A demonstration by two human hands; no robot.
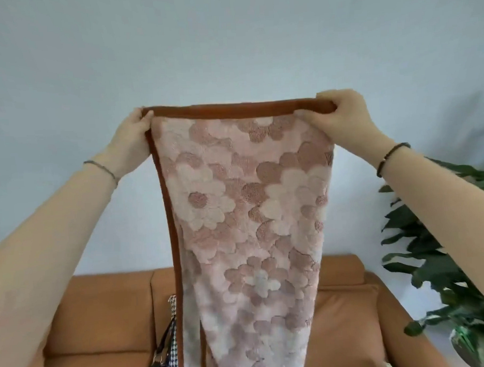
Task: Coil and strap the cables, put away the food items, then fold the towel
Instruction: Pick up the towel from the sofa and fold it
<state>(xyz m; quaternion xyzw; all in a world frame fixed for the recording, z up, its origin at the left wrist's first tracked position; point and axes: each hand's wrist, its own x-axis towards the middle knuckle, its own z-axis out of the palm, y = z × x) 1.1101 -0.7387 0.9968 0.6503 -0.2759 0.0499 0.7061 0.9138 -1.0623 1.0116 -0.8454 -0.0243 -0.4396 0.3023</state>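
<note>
1. Position of the towel. We find the towel (250, 210) raised in the air in front of the pale wall (229, 45), hanging straight down from its top edge. It is pink with a flower pattern. A brown trim (232, 109) runs along the top and down the left side. The lower end passes out of the bottom of the view, so we cannot tell whether it touches anything below.

2. State of the left grip. The left grip (134, 135) holds the top left corner of the towel. The fingers are curled round the trim and the thumb is on the near side.

3. State of the right grip. The right grip (340, 115) holds the top right corner in the same way, curled over the trim. The two grips are well apart, and the top edge lies nearly level and taut between them.

4. Layers. Near the bottom we note a second brown edge (203, 348) beside a split in the cloth (the towel appears doubled there, though we cannot tell exactly how).

5. Surroundings. A thin bracelet (101, 168) sits on the left wrist and a dark bracelet (392, 157) on the right. Behind the towel stands an orange-brown sofa (102, 314). A checked and dotted bag (166, 353) rests on the sofa, partly hidden by the towel's left edge. A leafy plant (446, 257) stands to the right of the sofa.
</note>
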